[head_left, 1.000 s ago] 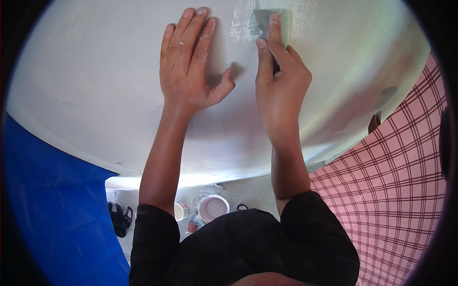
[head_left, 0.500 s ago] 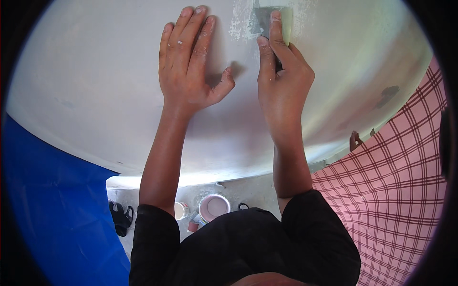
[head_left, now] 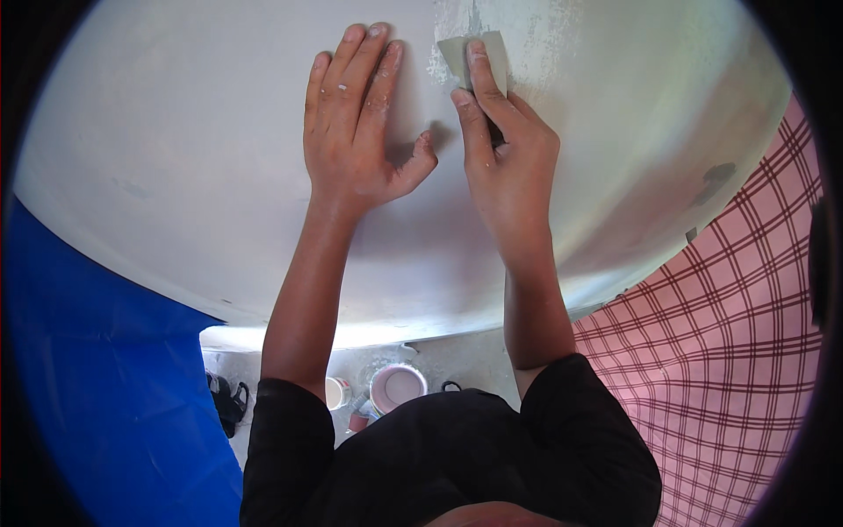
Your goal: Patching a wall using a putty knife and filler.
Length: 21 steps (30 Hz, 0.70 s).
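My left hand lies flat on a large, pale, curved surface, its fingers stretched upward and its thumb held out to the side. Specks of white stuff dot its fingers. To the right of it, my right hand grips a putty knife. My index finger presses along the flat grey-green blade, and the thumb is beside it. Most of the handle is hidden in the palm. Around the blade is a rough whitish patch of filler on the surface.
Below the surface's lower edge, a round bucket, a smaller white tub and dark sandals stand on the floor. A blue sheet hangs at the left, a pink checked cloth at the right. A dark smudge marks the surface.
My right hand has moved the putty knife down and to the left, and the blade has turned. My left hand stays flat, slightly lower and further right in view.
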Motion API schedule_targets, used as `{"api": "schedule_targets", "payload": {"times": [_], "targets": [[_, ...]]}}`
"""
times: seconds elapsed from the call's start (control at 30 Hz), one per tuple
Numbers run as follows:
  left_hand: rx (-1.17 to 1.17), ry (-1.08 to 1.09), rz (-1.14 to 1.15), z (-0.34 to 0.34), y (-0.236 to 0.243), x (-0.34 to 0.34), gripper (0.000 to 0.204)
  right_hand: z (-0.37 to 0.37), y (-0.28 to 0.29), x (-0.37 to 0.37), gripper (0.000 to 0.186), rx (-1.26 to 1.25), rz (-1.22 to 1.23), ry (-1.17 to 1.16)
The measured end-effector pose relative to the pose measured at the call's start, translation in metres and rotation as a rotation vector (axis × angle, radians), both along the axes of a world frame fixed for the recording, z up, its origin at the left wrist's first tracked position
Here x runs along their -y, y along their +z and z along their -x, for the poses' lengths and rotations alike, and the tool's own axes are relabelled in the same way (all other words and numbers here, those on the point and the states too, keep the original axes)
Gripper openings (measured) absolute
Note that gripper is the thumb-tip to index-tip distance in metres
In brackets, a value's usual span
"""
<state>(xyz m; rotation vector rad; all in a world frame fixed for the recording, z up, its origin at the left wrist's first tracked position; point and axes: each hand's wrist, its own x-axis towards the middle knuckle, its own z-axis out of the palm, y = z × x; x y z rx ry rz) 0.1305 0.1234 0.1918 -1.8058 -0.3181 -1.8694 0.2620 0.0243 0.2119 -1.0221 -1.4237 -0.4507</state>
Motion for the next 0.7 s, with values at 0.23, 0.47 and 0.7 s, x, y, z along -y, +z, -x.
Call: {"api": "schedule_targets", "payload": {"times": [0.23,0.47,0.7], "targets": [[-0.01,-0.042,-0.027,-0.018,0.005,0.005,0.077,-0.012,0.001,0.01,0.041,-0.003,-0.009,-0.062],[-0.018,-0.071,-0.033,-0.03,0.008,0.004,0.079,-0.019,0.01,0.012,0.042,-0.009,-0.024,-0.102],[-0.017,-0.063,-0.05,-0.034,0.009,0.006,0.079,-0.022,0.012,0.02,0.043,-0.01,0.01,-0.12]]}}
